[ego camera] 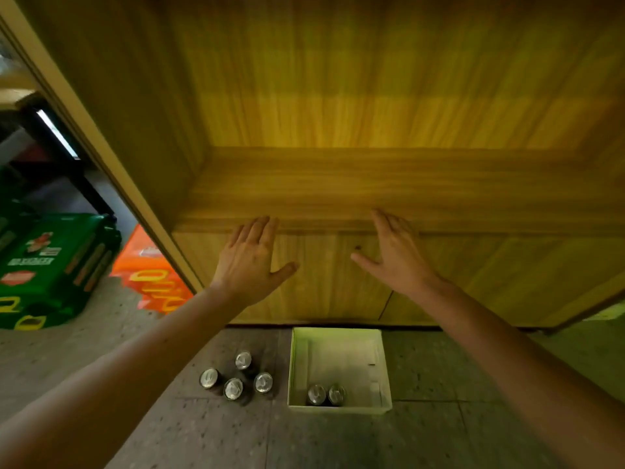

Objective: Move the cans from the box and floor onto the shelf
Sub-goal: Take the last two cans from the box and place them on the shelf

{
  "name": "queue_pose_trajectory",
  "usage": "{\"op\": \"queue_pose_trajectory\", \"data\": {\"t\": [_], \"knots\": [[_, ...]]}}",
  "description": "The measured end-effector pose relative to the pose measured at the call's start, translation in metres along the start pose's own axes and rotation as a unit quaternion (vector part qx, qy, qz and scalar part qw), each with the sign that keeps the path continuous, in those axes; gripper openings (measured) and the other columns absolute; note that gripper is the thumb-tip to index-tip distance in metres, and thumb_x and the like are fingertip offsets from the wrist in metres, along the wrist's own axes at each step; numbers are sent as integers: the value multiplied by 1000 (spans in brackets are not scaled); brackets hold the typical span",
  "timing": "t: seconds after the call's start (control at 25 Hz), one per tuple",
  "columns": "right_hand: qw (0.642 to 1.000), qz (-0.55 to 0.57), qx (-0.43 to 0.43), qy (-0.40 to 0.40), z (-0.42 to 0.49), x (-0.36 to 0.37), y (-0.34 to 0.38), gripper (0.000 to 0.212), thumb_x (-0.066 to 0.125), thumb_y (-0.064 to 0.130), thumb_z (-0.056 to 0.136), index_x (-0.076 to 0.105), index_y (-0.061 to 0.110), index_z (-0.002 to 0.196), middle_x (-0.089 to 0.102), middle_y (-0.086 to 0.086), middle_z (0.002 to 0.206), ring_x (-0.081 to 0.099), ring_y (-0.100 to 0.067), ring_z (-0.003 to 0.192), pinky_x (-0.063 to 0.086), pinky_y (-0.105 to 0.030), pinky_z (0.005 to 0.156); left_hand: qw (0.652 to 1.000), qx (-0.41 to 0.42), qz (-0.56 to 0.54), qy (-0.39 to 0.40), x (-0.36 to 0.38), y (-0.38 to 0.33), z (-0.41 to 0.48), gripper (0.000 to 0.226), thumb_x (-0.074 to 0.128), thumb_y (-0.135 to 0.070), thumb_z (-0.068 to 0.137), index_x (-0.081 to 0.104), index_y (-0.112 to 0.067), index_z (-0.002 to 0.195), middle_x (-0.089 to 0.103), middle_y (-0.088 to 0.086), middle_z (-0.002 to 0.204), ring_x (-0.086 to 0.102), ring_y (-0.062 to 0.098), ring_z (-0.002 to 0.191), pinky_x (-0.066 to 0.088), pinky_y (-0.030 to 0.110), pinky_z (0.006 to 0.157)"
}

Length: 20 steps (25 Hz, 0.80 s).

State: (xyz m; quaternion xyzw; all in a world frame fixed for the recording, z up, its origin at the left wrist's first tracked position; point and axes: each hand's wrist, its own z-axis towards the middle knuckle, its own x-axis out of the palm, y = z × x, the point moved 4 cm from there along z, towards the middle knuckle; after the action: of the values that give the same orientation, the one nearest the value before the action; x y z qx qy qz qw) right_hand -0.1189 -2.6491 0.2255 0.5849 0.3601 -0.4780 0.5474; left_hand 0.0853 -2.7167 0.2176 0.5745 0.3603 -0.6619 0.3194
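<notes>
A cluster of four cans (pixel 233 388) stands upright on the floor (pixel 439 438), silver tops showing, close together and just to the left of a white box (pixel 299 367). Inside that box two more cans (pixel 316 394) stand side by side, touching or nearly so, tucked against its near wall towards the left corner. The box sits on the floor right in front of a wooden cabinet, whose shelf (pixel 338 191) runs across above it as a bare board of the same yellow-brown wood. The person's arms reach up from below towards that shelf. The left hand (pixel 250 258) is released, fingers straight and held together, thumb spread out to the side, holding nothing; its fingertips lie at the shelf's front edge. The right hand (pixel 395 255) is likewise released and holds nothing, fingers straight, thumb pointing inward towards the other hand. From here the fingertips seem to touch the edge, though I cannot tell for certain. Off to the left, beside the cabinet, green cartons (pixel 50 265) are stacked on the floor with an orange carton (pixel 152 275) next to them.
</notes>
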Motion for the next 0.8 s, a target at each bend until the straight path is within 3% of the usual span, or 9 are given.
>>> {"op": "queue_pose_trajectory", "data": {"t": [0.2, 0.4, 0.64, 0.8], "knots": [[1000, 14, 0, 4, -15, 191, -50, 84, 56, 48, 82, 16, 8, 144, 22, -13, 153, 22, -28, 140, 16, -39, 116, 999, 27, -9, 14, 186, 13, -18, 83, 43, -58, 85, 15, -9, 146, 23, 11, 154, 23, 27, 140, 18, 37, 115], [999, -1, 3, 36, -42, 337, -94, 81, 55, 47, 83, 18, 8, 144, 20, -12, 154, 20, -28, 141, 17, -38, 115, 998, 46, -18, 49, 342, 18, -38, 84, 40, -60, 85, 14, -8, 146, 22, 12, 154, 23, 28, 140, 17, 39, 115], [997, 1, 27, 71, -82, 437, -121, 79, 54, 49, 83, 21, 8, 142, 24, -13, 152, 27, -28, 139, 22, -38, 114, 993, 55, -35, 98, 458, 10, -81, 85, 43, -60, 84, 13, -11, 146, 22, 11, 154, 21, 25, 142, 11, 38, 117], [982, 55, 85, 157, -115, 488, -127, 77, 60, 56, 76, 33, 16, 137, 46, -7, 141, 48, -27, 123, 42, -37, 95, 984, 50, -76, 154, 504, -6, -105, 87, 47, -61, 82, 14, -12, 146, 25, 9, 153, 27, 26, 139, 25, 38, 112]]}}
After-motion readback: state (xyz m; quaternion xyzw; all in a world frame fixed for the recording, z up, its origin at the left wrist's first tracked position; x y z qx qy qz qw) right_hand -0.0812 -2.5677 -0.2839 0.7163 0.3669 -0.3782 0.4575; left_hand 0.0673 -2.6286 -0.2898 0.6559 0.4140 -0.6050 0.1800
